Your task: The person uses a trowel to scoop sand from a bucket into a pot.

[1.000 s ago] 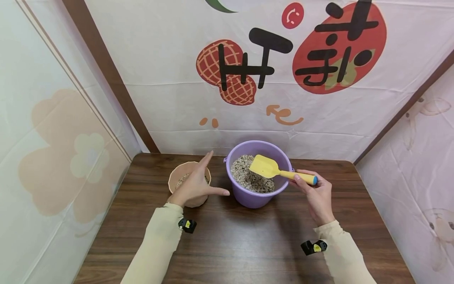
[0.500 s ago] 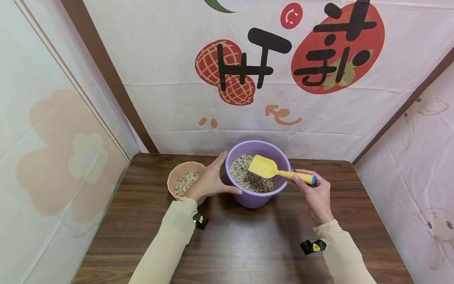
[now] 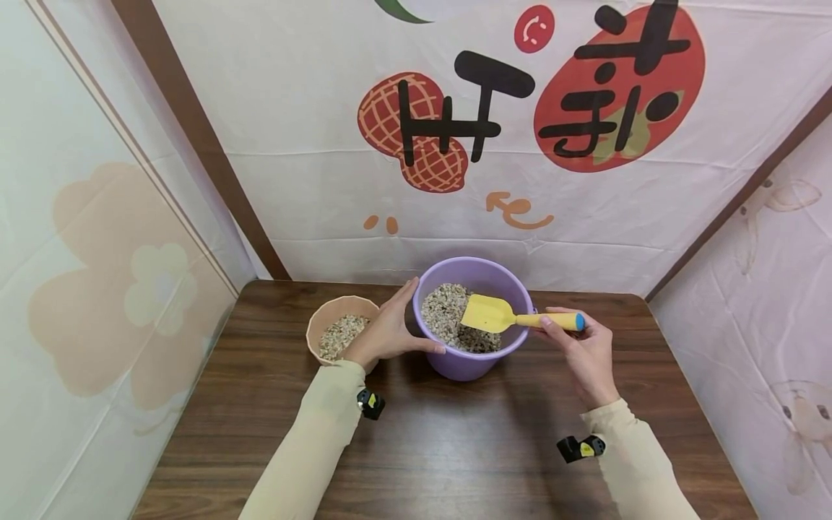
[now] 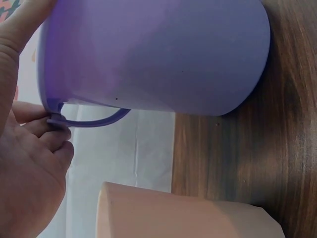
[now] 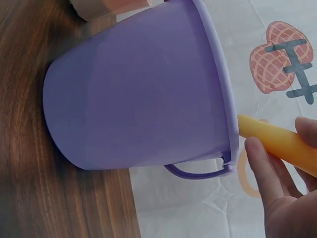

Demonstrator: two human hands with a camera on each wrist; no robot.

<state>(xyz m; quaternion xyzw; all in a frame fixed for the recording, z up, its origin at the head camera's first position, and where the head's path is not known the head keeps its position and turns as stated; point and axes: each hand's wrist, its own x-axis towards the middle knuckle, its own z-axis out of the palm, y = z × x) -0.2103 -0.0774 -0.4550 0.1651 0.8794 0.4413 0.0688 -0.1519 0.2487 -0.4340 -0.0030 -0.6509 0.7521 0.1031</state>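
On the white cloth backdrop point(image 3: 312, 195) at the far side, thick black strokes point(image 3: 492, 72) like a written character stand across a red peanut print point(image 3: 435, 182); more black character strokes point(image 3: 659, 45) cover the red fruit-like print point(image 3: 692, 76) to its right; I cannot make out their wording; high between the two prints, a small red disc point(image 3: 525, 30) bears a tilted smiling face; the yellow patch point(image 3: 586, 449) on the right wrist's black device point(image 3: 569, 449) is too small to read.
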